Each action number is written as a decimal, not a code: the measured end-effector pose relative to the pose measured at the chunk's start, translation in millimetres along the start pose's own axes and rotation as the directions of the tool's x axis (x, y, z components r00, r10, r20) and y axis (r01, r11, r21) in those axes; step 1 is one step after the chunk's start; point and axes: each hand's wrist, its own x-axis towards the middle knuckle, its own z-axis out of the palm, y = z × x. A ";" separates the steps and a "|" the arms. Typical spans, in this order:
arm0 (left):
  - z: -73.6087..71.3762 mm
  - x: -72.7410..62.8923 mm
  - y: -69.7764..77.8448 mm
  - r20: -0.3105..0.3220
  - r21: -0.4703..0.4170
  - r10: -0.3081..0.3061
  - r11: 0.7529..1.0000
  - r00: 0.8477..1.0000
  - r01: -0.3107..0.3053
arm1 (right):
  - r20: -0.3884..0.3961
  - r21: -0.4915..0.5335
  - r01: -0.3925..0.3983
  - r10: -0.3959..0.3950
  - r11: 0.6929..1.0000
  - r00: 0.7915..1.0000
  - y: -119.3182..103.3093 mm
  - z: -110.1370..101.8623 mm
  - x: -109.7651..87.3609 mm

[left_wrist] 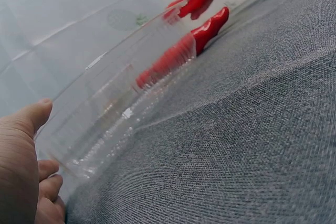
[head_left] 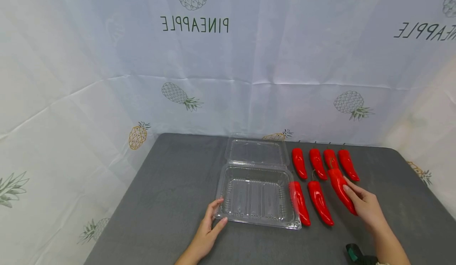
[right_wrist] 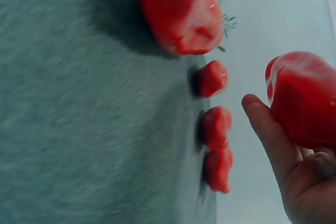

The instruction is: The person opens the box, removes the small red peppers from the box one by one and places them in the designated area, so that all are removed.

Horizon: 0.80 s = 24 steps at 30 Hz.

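A clear plastic clamshell container (head_left: 254, 193) lies with its lid folded back, and nothing is inside it. My left hand (head_left: 206, 233) holds its near left corner, thumb and fingers on either side of the rim, as the left wrist view also shows. In my right hand (head_left: 368, 205) is a glossy red chili pepper (head_left: 342, 191), pinched between thumb and fingers and lifted off the table. Two more red chili peppers lie right of the container; the nearer one (head_left: 300, 203) is partly seen through its wall. Behind them is a row of several red chili peppers (head_left: 316, 162).
A dark grey cloth covers the table (head_left: 171, 189). Around it hangs a white curtain (head_left: 231, 59) with pineapple prints. The lid (head_left: 256, 152) reaches close to the table's back edge. A dark band with a green part (head_left: 353, 253) is at my right wrist.
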 end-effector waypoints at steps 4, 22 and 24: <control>0.4 0.4 -0.3 -0.002 -0.001 0.012 1.000 1.000 -0.012 | 0.015 -0.018 -0.041 0.041 0.999 0.999 9.5 1.1 2.3; 0.4 0.6 -2.5 -0.007 0.002 0.024 1.000 1.000 -0.024 | 0.087 -0.138 -0.083 0.096 0.987 0.992 23.4 5.8 6.3; 0.3 0.3 -2.5 -0.007 0.001 0.020 1.000 1.000 -0.020 | 0.095 -0.160 -0.073 0.089 0.984 0.991 24.5 6.2 6.3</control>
